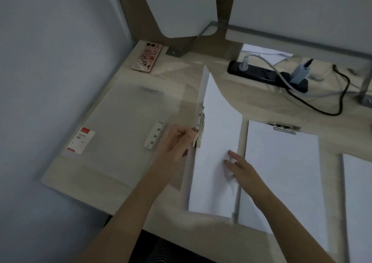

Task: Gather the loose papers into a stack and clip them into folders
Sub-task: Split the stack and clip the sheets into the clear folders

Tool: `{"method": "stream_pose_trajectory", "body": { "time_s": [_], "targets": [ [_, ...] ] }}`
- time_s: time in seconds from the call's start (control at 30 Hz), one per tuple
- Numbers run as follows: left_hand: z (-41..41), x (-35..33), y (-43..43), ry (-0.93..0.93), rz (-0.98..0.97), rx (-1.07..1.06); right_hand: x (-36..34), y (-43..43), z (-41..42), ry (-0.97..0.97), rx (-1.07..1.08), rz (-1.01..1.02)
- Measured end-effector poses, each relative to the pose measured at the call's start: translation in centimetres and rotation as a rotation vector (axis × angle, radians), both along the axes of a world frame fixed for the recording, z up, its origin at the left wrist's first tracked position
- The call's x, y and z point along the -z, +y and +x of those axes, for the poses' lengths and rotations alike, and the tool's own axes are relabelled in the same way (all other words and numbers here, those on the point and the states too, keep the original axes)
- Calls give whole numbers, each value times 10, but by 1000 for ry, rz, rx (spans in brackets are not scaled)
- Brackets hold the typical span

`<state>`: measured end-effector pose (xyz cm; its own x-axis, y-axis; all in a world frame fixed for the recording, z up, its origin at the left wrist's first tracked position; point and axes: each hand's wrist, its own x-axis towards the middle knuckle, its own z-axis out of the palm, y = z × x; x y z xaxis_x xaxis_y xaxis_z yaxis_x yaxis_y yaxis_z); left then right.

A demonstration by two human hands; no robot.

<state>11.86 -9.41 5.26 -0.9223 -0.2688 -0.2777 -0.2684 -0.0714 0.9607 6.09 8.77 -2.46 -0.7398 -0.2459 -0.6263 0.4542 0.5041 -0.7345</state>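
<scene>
Head view, looking down at a pale wood desk [261, 103].

- Centre of frame: stack of white papers [217, 125]. Its left long edge is lifted and tilted up off the desk; the right part lies flat.
- Left hand [178, 141], centre: fingers curled, pinching the metal clip [199, 121] on the raised left edge of the papers. Motion blur here; exact finger placement hard to read.
- Right hand [241, 170], just right of centre: fingers [231, 154] straight and spread, pressing flat on the papers near their right edge. A sheet buckles slightly beside the palm.
- Left of centre: translucent folder cover [124, 117] lying open and flat on the desk. It carries a red-and-white label [79, 140] near its left edge and a flat metal strip [154, 134] near its right edge, just beside the left hand.
- Right of centre: second folder [281, 172] lying flat, white sheets held under a top clip [284, 127], just beside the stack.
- Far right edge: another white sheet [358, 202], cut off by the frame.
- Upper left: phone [147, 57] in a pink cartoon case, face down near the wall.
- Upper right: black power strip [265, 74] with plugs in it; a black cable [340, 93] loops across the desk.
</scene>
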Motion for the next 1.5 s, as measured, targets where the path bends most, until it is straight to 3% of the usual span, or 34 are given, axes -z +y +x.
{"method": "stream_pose_trajectory", "body": {
  "time_s": [0.17, 0.37, 0.43, 0.53, 0.63, 0.73, 0.97, 1.3, 1.5],
  "targets": [
    [-12, -22, 67, 93, 17, 138, -35, 42, 0, -232, 147, -377],
    [-31, -2, 140, 43, -84, 295, -81, 121, -3, -245, 337, -655],
    [-35, 16, 162, -15, -172, 325, -85, 153, -3, -230, 401, -664],
    [-41, 52, 182, -102, -392, 245, -67, 196, -4, -143, 528, -520],
    [-42, 81, 191, -257, -555, 174, -32, 220, -7, -18, 596, -239],
    [-39, 95, 199, -423, -543, 162, -5, 229, -9, 17, 458, 19],
    [-34, 105, 199, -498, -573, 78, 25, 219, -4, -20, 336, 323],
    [-36, 108, 181, -514, -607, 70, 22, 210, -2, 21, 222, 409],
    [-44, 108, 152, -492, -589, 10, 25, 178, -7, -8, 254, 289]
  ]
}}
